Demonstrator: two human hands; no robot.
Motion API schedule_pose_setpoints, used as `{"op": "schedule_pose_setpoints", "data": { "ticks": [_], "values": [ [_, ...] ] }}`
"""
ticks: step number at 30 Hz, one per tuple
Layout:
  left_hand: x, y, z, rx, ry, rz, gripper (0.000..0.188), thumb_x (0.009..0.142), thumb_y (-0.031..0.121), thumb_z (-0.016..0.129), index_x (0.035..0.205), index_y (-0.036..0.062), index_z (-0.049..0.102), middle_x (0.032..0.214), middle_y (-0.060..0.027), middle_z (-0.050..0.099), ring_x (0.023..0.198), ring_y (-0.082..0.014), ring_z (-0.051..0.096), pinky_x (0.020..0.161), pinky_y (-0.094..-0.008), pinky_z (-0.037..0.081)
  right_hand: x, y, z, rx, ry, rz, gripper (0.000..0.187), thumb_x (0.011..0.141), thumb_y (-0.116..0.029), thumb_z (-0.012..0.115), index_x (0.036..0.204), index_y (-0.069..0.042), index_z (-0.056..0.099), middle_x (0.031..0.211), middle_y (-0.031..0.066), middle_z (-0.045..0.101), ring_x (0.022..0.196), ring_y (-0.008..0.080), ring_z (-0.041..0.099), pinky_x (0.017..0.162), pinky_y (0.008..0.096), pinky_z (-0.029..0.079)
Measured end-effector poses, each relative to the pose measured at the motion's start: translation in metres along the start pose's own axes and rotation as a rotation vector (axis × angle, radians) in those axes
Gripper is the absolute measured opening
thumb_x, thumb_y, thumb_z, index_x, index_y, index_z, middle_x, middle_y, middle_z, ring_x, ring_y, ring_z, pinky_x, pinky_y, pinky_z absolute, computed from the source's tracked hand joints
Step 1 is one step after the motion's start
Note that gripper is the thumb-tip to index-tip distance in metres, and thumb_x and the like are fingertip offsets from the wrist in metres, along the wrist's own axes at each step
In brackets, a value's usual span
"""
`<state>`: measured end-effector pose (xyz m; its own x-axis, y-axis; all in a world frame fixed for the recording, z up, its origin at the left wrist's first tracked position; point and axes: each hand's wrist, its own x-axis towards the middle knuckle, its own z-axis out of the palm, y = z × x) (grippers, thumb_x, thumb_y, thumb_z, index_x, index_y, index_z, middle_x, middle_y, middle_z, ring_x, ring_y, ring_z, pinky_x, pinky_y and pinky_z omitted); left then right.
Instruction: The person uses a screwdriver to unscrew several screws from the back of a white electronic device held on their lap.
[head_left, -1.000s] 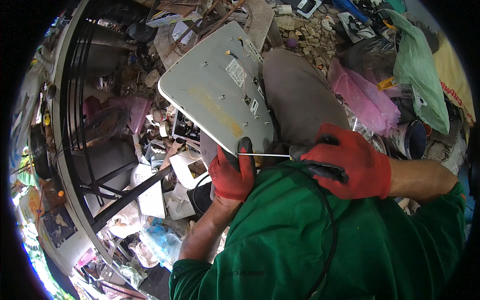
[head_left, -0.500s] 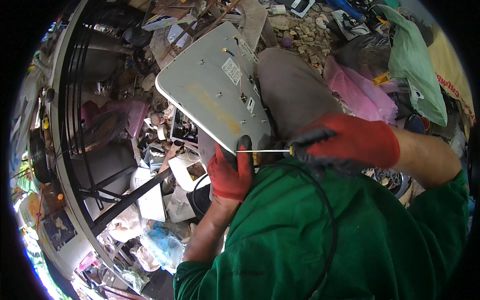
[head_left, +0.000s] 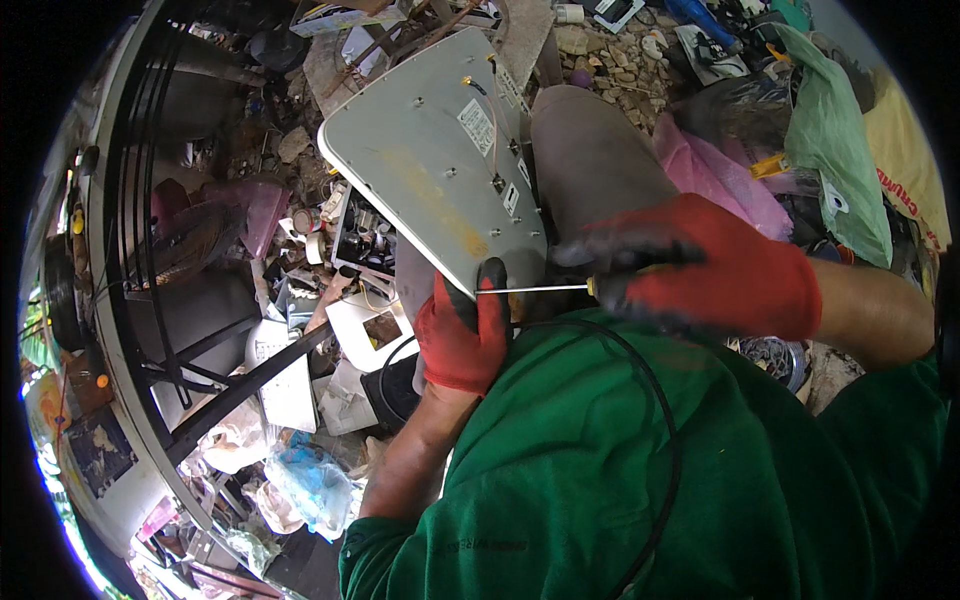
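Observation:
A flat grey panel (head_left: 400,165) with rounded corners, small studs, labels and short cables leans across my lap. My left hand (head_left: 463,335), in a red glove with black fingertips, grips its near corner, thumb on the face. My right hand (head_left: 715,270), gloved alike, holds a screwdriver (head_left: 535,289) by its yellow handle, most of which the glove hides. Some of the right fingers are lifted away from the handle. The thin shaft lies level, its tip at the panel's corner beside my left thumb. A black cable (head_left: 655,400) loops over my green shirt.
A black metal frame (head_left: 250,390) stands at the left, with scrap and a white plastic housing (head_left: 365,330) beside it. Pink sheeting (head_left: 715,180) and a green bag (head_left: 835,150) lie at the right. Rubble (head_left: 610,65) covers the ground ahead.
The right hand has shifted slightly right and its upper fingers have loosened around the handle. The screwdriver tip stays at the panel's corner. The view has shifted a little.

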<state>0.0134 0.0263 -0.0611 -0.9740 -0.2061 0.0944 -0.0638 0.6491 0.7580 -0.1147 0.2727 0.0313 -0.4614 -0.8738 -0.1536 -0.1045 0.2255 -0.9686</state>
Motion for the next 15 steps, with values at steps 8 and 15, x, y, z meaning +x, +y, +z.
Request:
{"op": "schedule_pose_setpoints", "data": {
  "ticks": [8,15],
  "values": [
    [0.003,0.002,-0.001,-0.006,-0.028,0.004,0.046,0.093,0.012,0.063,0.134,-0.0054,0.052,0.115,-0.0259,0.068,0.106,-0.0427,0.067,0.091,-0.0446,0.051,0.002,-0.002,0.007,-0.457,0.04,-0.182,0.035,0.081,-0.013,0.071,0.114,-0.001,0.066,0.085,0.0169,0.068,0.069,0.0283,0.066,0.056,0.0381,0.051],
    [0.006,0.01,-0.003,-0.054,-0.059,-0.079,0.049,0.093,0.013,0.065,0.136,-0.0056,0.05,0.117,-0.0263,0.067,0.109,-0.043,0.066,0.093,-0.0434,0.051,0.001,-0.014,0.005,-0.423,0.079,-0.038,0.026,0.087,-0.018,0.067,0.108,-0.002,0.071,0.077,0.0093,0.069,0.059,0.022,0.065,0.05,0.0317,0.049]
  ]
}}
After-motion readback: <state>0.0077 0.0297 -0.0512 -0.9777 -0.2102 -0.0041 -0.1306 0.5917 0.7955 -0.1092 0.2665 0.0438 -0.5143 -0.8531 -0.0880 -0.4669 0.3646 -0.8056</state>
